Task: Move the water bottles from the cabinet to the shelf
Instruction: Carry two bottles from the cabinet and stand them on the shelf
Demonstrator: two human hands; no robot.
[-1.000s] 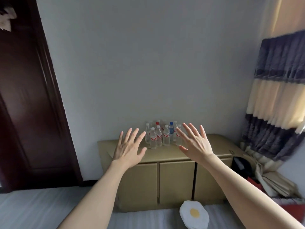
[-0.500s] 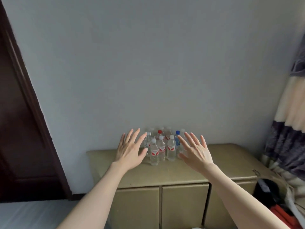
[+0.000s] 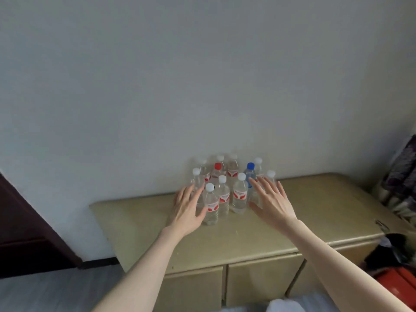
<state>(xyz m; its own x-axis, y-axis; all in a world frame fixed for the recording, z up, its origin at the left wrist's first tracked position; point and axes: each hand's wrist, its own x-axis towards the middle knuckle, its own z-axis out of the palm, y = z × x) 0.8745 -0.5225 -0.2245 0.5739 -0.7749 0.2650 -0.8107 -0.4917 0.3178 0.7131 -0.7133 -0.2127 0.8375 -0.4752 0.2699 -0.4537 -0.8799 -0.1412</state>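
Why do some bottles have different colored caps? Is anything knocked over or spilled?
Nothing is knocked over or spilled. All the water bottles stand upright on the cabinet. One red cap and one blue cap stand out among the white ones.

A cluster of clear plastic water bottles (image 3: pixel 231 188) stands upright at the frame's centre, on the beige cabinet (image 3: pixel 315 212) top against the wall. Most carry white caps and red-and-white labels. One in the rear row has a red cap (image 3: pixel 217 166); another to its right has a blue cap (image 3: pixel 250 165). The nearest bottle (image 3: pixel 210 204) stands at the cluster's lower left, two more just right of it and slightly behind.
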